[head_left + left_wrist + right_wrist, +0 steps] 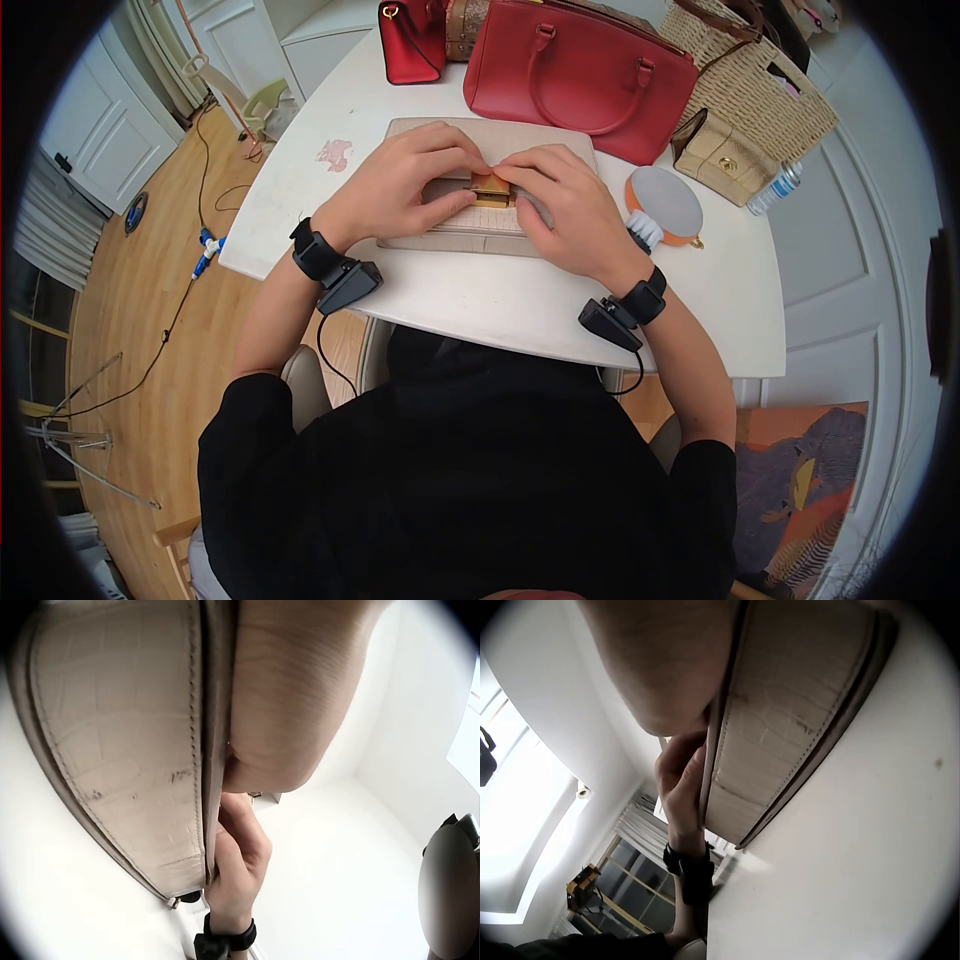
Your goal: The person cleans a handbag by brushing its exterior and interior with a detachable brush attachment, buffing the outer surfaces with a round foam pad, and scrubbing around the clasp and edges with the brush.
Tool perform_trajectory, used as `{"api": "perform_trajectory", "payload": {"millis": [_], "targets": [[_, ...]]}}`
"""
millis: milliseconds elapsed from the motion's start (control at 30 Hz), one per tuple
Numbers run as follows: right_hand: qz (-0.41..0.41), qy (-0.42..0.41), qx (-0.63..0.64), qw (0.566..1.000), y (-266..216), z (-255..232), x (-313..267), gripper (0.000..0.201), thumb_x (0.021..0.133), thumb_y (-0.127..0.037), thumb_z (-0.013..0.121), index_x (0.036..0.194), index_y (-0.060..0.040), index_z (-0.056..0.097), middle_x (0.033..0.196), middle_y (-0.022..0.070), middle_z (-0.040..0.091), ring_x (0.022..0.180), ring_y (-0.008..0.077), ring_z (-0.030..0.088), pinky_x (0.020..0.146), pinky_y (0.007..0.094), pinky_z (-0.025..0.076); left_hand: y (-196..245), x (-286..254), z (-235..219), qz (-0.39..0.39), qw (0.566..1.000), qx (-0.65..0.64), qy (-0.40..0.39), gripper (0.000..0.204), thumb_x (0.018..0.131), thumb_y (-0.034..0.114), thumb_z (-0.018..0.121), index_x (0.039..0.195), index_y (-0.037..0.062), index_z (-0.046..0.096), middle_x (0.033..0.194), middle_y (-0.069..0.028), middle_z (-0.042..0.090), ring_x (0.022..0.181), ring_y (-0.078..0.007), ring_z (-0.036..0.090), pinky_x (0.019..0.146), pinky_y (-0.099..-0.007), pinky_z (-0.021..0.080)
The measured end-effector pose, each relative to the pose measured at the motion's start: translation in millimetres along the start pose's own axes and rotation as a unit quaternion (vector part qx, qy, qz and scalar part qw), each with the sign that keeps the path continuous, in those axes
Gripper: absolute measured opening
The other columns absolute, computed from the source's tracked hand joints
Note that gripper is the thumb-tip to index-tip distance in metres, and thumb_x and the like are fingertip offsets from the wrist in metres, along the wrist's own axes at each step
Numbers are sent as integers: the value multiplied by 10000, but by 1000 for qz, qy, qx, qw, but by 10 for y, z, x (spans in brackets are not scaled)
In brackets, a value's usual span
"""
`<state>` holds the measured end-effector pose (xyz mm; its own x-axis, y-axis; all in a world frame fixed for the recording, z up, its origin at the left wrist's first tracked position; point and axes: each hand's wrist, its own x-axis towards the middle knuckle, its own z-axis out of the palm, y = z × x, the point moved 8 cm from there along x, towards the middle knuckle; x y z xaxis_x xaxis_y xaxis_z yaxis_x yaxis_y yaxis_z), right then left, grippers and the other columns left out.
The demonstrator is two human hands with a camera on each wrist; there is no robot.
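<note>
A beige crocodile-pattern handbag (455, 241) lies on the white table in front of me, with a square gold clasp (490, 192) at its middle. My left hand (405, 185) holds the clasp from the left, thumb at its lower edge and fingers along the top. From the right, my right hand (567, 210) grips it, its fingertips meeting the left ones at the top edge. Both wrist views show the bag's stitched side, its panel (120, 735) marked by small dark scuffs; the clasp is hidden there behind the hands.
Behind the bag stand a large red handbag (585, 85), a small red bag (411, 45) and a woven straw bag (745, 75). To the right are a gold bag (722, 158), a spray can (775, 188), a round grey-and-orange case (665, 203) and a white-bristled brush (645, 231).
</note>
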<state>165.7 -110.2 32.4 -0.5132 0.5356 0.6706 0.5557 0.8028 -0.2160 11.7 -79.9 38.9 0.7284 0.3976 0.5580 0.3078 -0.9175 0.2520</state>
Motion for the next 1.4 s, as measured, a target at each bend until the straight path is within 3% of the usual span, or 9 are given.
{"api": "perform_trajectory", "payload": {"millis": [533, 633, 733, 800, 900, 1033, 1133, 1300, 1400], "targets": [[26, 12, 10, 1000, 51, -38, -42, 97, 825, -55, 663, 916, -31, 641, 1191, 102, 632, 1094, 322, 601, 937, 424, 497, -8, 22, -18, -9, 999, 7, 44, 178, 904, 137, 722, 1064, 59, 712, 1070, -73, 692, 1034, -295, 646, 938, -413, 507], [28, 15, 9, 999, 50, -37, -36, 84, 828, -73, 676, 899, -31, 658, 1212, 99, 633, 1118, 322, 596, 953, 423, 491, 4, -3, -88, -12, 996, 39, 73, 176, 893, 81, 749, 1045, 10, 696, 1091, -117, 678, 987, -278, 666, 858, -361, 552], [32, 9, 6, 999, 56, -39, -49, 75, 831, -89, 689, 875, -29, 676, 1239, 99, 635, 1153, 318, 587, 978, 426, 480, -49, -72, -138, -56, 992, 38, 111, 138, 889, 88, 770, 976, 10, 696, 981, -107, 679, 813, -248, 671, 703, -335, 554], [34, 8, 4, 999, 70, -36, -44, 76, 833, -95, 694, 865, -26, 687, 1253, 99, 635, 1172, 317, 582, 991, 427, 474, -103, -114, -78, -95, 991, 77, 60, 122, 886, 118, 785, 892, 20, 713, 803, -90, 672, 634, -234, 633, 590, -329, 517], [47, 1, 28, 998, 115, -29, -61, 90, 840, -107, 701, 870, -21, 697, 1275, 99, 635, 1199, 313, 574, 1009, 427, 464, -33, -105, -51, -57, 993, 88, 47, 106, 883, 123, 776, 850, 30, 737, 656, -80, 634, 546, -250, 599, 549, -340, 476], [63, -7, 46, 997, 150, -9, -58, 101, 849, -118, 709, 864, -18, 703, 1291, 101, 633, 1213, 311, 569, 1020, 419, 459, -45, -101, -59, -42, 996, 40, 74, 82, 880, 108, 752, 881, 27, 763, 639, -100, 638, 530, -256, 588, 530, -350, 454], [71, -12, 57, 996, 173, -5, -63, 104, 854, -122, 713, 863, -19, 706, 1293, 103, 632, 1217, 311, 567, 1022, 417, 457, -46, -103, -24, -37, 999, 8, 22, 92, 868, 82, 730, 925, 26, 775, 655, -97, 646, 520, -250, 575, 522, -347, 438], [78, -17, 74, 994, 204, 0, -70, 104, 860, -125, 720, 864, -21, 710, 1294, 105, 632, 1215, 311, 565, 1020, 414, 458, -177, -112, 25, -157, 982, -67, -77, 112, 868, 67, 757, 952, -6, 771, 685, -79, 673, 543, -137, 543, 535, -292, 427], [77, -20, 79, 994, 220, 10, -79, 107, 862, -127, 725, 857, -20, 715, 1295, 105, 631, 1215, 313, 564, 1018, 411, 458, -233, -95, 50, -155, 983, -92, -43, 140, 844, 138, 784, 941, 39, 802, 653, -96, 672, 537, -221, 589, 552, -337, 457]]}}
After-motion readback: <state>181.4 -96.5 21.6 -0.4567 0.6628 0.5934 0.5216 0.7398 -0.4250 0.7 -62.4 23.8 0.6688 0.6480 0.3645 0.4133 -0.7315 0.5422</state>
